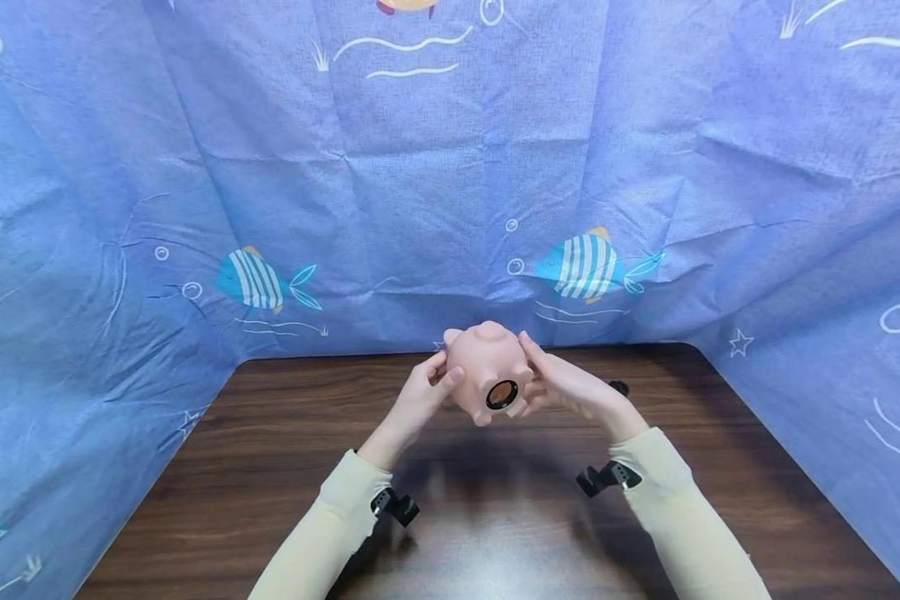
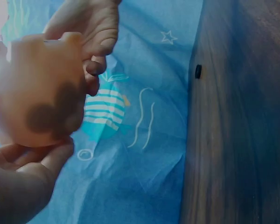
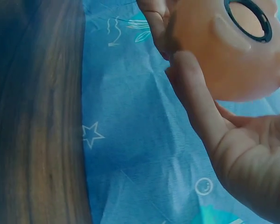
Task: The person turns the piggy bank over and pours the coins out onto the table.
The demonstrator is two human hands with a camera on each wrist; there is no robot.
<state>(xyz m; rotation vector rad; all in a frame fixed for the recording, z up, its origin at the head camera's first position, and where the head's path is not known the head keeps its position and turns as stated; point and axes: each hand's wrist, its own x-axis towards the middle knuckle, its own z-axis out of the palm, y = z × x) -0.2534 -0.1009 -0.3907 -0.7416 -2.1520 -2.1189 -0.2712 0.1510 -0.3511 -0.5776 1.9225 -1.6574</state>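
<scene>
A pink piggy bank point(image 1: 487, 358) is held up above the far part of the table, tilted so its underside with stubby feet faces me. A round hole with a black ring point(image 1: 502, 394) shows on that underside, and again in the right wrist view. My left hand point(image 1: 423, 392) grips the left side, thumb on the near surface and fingers behind. On the other side my right hand point(image 1: 573, 387) holds the body between thumb and fingers. The left wrist view shows the bank's shaded body point(image 2: 46, 93) with both hands around it.
A small black piece point(image 1: 619, 387) lies on the dark wood table point(image 1: 487, 533), partly behind my right wrist; the left wrist view shows this black piece point(image 2: 198, 71) near the table edge. A blue fish-print cloth point(image 1: 450, 208) hangs around the back and sides.
</scene>
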